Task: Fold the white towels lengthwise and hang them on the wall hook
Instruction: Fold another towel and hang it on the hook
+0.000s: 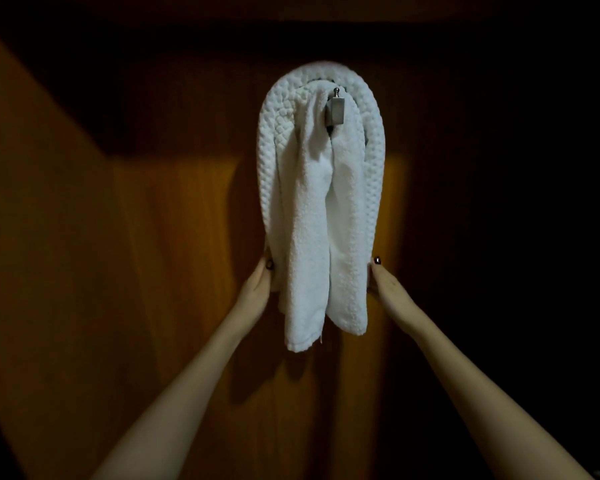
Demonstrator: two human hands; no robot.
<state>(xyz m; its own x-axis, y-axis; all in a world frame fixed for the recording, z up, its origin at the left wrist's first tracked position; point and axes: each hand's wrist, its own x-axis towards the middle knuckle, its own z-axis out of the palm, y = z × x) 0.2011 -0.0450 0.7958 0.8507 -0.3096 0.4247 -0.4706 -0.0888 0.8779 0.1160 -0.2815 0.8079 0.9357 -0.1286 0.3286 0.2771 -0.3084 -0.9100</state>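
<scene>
Towels (321, 220) hang draped over the wall hook (335, 110), your left hand (258, 282) and right hand (385, 284) holding fingers pinched on their lower side edges, so tug both ends down evenly to level them.

On the brown wooden wall (153, 237) I see a small square metal hook (335, 110) carrying a plain white terry towel (312, 237), a white waffle-textured towel (373, 161) draped over both.
</scene>
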